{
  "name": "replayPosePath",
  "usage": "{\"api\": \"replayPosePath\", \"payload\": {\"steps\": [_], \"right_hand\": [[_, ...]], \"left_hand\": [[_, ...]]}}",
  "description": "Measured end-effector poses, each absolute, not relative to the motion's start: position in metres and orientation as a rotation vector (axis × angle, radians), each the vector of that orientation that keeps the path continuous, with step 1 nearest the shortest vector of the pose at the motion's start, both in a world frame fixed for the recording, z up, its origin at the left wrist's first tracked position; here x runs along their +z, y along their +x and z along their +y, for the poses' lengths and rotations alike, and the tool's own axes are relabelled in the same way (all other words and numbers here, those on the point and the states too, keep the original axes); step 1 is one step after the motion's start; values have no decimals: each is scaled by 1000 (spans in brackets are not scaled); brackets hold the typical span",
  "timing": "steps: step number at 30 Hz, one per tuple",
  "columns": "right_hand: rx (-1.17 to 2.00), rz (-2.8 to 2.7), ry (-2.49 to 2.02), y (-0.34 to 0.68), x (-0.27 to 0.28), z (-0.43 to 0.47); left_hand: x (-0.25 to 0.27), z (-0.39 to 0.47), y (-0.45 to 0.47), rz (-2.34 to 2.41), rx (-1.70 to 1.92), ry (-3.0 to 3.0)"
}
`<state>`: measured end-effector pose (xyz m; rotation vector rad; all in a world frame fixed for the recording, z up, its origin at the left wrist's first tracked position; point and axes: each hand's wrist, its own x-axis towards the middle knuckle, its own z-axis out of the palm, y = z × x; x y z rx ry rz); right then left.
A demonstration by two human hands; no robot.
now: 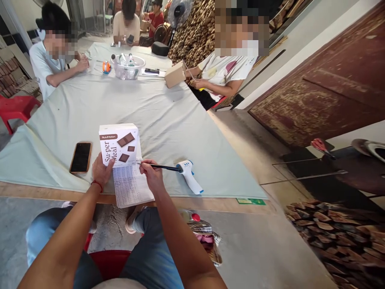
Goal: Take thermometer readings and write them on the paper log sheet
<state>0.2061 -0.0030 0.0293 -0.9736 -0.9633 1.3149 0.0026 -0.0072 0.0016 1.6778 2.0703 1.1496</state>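
A white box with brown bars printed on it and the words "Su-per Meal" (120, 144) stands upright on the cloth-covered table. My left hand (101, 171) is closed on its lower left corner, with the thumb on the front face. Directly below the box lies an open notebook (132, 186) full of handwriting, its lower edge reaching past the table's edge. My right hand (152, 176) pinches a black pen (168, 167) over the notebook's right side, near the box's lower right corner. The pen's long end points right, toward a white infrared thermometer (189, 176).
A black phone (81, 157) lies left of the box. Farther back are a clear plastic basket (128, 72) of bottles and an orange tape roll (106, 67). Several people sit around the table; one at right holds a cardboard box (175, 74). Firewood (337, 233) is piled at lower right.
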Motion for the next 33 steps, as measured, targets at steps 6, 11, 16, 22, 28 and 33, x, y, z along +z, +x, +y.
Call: {"api": "replayPosePath", "payload": {"steps": [6, 11, 16, 22, 28, 33], "right_hand": [[1206, -1157, -1184, 209, -8, -17], [1085, -1246, -1258, 223, -24, -21], [931, -1252, -1291, 226, -29, -20], [856, -1304, -1311, 222, -35, -22], [871, -1370, -1355, 223, -36, -21], [877, -1390, -1363, 224, -34, -21]], "left_hand": [[-1, -6, 4, 2059, 1180, 1703], [-1, -6, 6, 2060, 1198, 1702], [-1, -7, 6, 2066, 1190, 1695], [1, -8, 3, 2059, 1160, 1696], [1, -7, 3, 2067, 1159, 1699], [2, -8, 3, 2060, 1150, 1692]]}}
